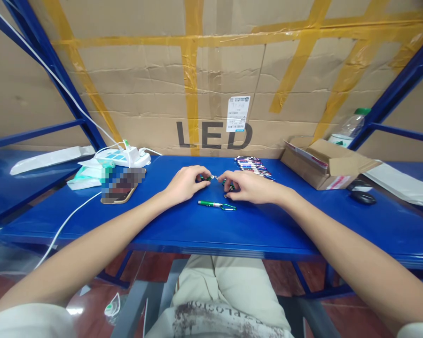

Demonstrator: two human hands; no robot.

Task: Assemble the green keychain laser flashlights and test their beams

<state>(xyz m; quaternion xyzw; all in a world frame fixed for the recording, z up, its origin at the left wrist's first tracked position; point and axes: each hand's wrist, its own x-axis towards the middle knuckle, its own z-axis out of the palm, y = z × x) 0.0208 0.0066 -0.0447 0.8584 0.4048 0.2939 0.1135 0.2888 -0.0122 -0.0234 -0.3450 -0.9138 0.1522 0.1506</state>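
Observation:
On the blue table my left hand [187,185] is closed, its thumb and fingers pinching a short green metal tube [206,178] with a silvery end. Facing it, my right hand [249,187] is curled with its fingertips together, close to small shiny metal parts [215,177] at the tube's end. Some green shows beneath the right fingers, but what they hold is mostly hidden. Just in front of both hands lies a green keychain penlight [211,204] with a green carabiner clip [229,207] at its right end.
Several penlights in mixed colours [252,165] lie in a row behind my right hand. An open cardboard box [324,164] and a black mouse [362,197] are on the right. A phone [123,185], tissue pack [90,174] and white power strip [127,157] lie left. Taped cardboard [144,94] stands behind.

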